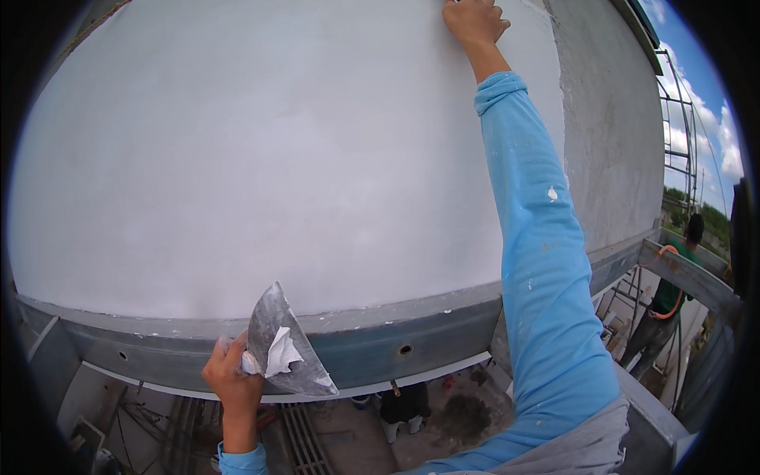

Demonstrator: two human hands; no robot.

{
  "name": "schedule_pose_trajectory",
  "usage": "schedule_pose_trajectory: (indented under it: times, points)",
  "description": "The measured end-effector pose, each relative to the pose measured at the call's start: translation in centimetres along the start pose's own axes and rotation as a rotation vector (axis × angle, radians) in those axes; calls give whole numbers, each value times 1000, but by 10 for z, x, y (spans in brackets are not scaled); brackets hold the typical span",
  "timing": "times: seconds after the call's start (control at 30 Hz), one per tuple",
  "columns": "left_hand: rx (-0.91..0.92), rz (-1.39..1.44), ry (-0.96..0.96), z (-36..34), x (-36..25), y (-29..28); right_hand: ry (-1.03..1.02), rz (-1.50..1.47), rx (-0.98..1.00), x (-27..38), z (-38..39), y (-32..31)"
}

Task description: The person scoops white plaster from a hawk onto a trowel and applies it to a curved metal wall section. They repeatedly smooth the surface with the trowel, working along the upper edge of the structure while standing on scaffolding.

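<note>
My left hand (229,368), low and left of centre, is closed around the handle of a broad putty knife (307,348). Its grey, flared blade carries a lump of white putty (283,352) and stands in front of the metal beam. High at the top edge, my right hand (476,21) is against the wall with its fingers curled. Whatever it grips is mostly cut off by the picture's edge. Smooth white coating covers most of the wall (261,158), while a bare grey strip (606,134) runs down its right side.
A metal beam (372,352) with round holes runs below the wall. Far beneath lies a floor with a metal grating (305,439) and a person (404,408). At the right, another person in green (673,285) stands beyond a metal rail (693,273), with scaffolding (678,127) behind.
</note>
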State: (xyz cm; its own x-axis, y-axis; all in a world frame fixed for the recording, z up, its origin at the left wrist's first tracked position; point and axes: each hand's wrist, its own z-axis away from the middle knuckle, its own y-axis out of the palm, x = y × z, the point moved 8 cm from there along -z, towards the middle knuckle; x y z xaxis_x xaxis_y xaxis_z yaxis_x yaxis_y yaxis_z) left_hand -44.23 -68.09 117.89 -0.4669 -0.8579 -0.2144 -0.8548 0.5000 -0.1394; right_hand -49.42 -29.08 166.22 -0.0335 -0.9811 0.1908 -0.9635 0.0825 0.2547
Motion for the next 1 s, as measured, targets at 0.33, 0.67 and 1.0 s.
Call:
schedule_pose_trajectory:
  times: [0.33, 0.67, 1.0]
  points:
    - [6, -9, 8, 0, 3, -1, -614, -219, -16, 180, 96, -66]
    - [0, 58, -12, -3, -1, 4, 275, 207, 80, -233, -20, 3]
    - [4, 19, 4, -2, -5, 3, 294, 116, 175, -185, -12, 18]
